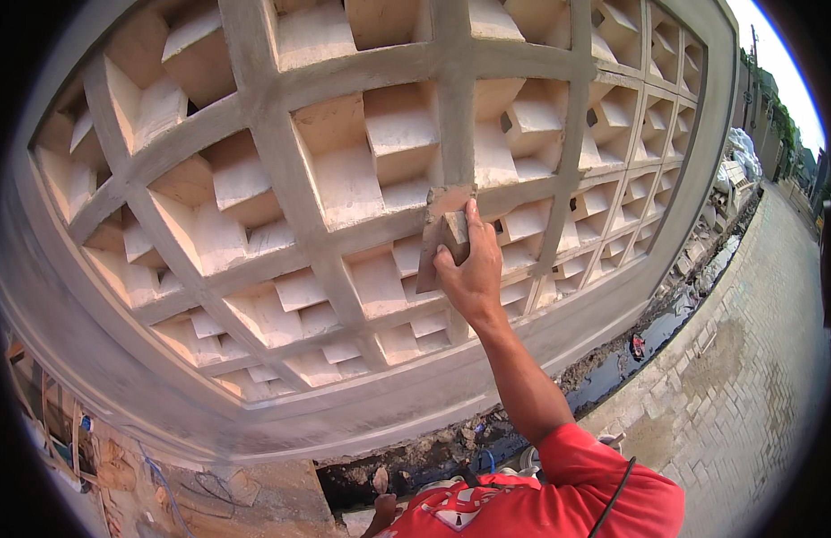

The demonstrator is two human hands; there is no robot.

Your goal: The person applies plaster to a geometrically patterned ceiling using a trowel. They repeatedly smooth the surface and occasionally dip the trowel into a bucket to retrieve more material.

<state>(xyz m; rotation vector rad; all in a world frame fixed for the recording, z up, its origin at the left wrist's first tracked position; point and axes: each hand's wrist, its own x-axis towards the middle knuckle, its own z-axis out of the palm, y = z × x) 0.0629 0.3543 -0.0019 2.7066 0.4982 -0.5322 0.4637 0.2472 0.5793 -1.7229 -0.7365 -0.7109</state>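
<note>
Up against the wall (102, 359), my right hand (474, 269) is closed around the handle of a trowel (441, 235), thumb up along its back, pressing the flat blade onto the grey cement grid (290, 184) just below where a vertical rib crosses a horizontal one. The blade stands nearly upright, tilted a little to the left, with wet grey mortar on its face. Behind the ribs sit pale slanted blocks (344, 175) set into each square opening. My left hand (381, 513) shows only at the bottom edge, low near my red shirt (559, 498), and I cannot tell whether it is open or gripping anything.

To do this pass well, I judge the blade should stay flat on the rib's face, with even pressure and one long stroke along the rib, so no ridges are left. I'd keep the edge off the pale blocks so mortar doesn't smear into the openings. Far right, a paved lane (747, 377) runs beside a muddy trench (613, 368) at the wall's foot.
</note>
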